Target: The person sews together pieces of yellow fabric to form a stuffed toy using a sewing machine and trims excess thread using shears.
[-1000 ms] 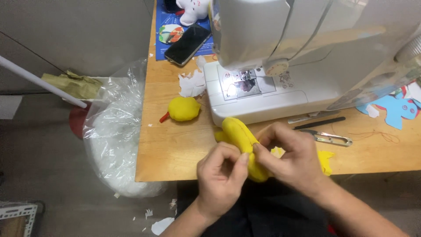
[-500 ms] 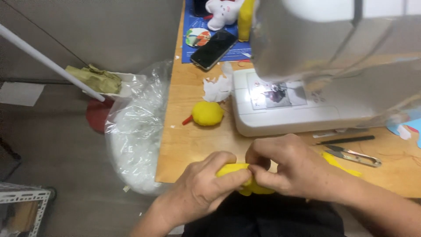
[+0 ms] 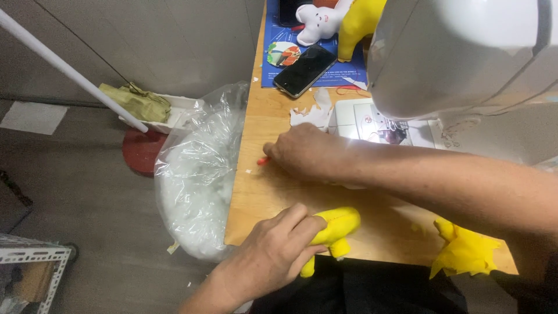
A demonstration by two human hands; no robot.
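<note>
At the near edge of a wooden worktop (image 3: 273,192), the left hand (image 3: 273,256) is gripping a yellow stuffed toy piece (image 3: 337,225), while the right hand (image 3: 302,152) is reaching across, fingers curled over a small red-tipped piece (image 3: 263,161) beside a white sewing machine (image 3: 465,58).

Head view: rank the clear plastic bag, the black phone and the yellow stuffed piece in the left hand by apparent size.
1. Clear plastic bag, by far largest.
2. and 3. Black phone and yellow stuffed piece look alike; the hand covers part of the piece, so unranked.
</note>
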